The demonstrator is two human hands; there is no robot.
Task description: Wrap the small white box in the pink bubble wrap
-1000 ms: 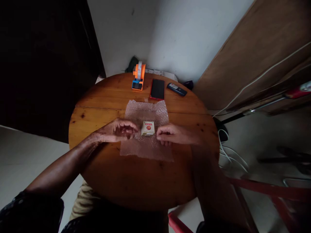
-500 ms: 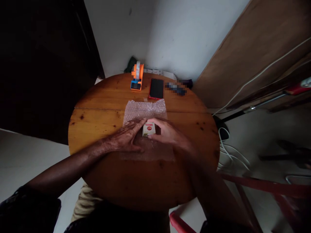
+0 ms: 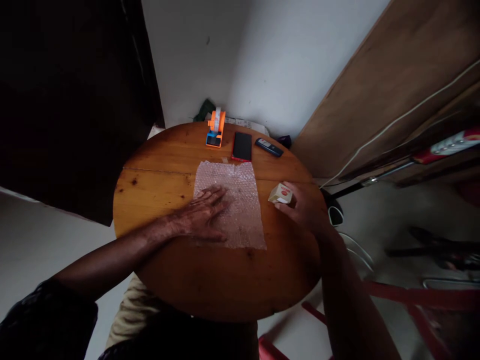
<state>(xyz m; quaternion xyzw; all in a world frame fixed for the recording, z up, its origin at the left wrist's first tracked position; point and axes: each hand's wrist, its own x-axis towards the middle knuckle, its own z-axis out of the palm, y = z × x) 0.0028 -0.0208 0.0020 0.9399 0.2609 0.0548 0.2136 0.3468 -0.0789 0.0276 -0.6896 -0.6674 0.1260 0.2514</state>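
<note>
Box (image 3: 281, 193), right of the wrap (image 3: 242, 210), pinched in right hand (image 3: 304, 209), thumb opposing fingers; lifted or resting, can't tell. Probably light, stiffish card; best held by opposite sides. Left hand (image 3: 202, 216) spread flat, gripping nothing, on wrap, likely soft.

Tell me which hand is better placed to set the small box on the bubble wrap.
Probably the right hand: it holds the small box just right of the bubble wrap. The left hand lies spread on the wrap, away from the box.
</note>
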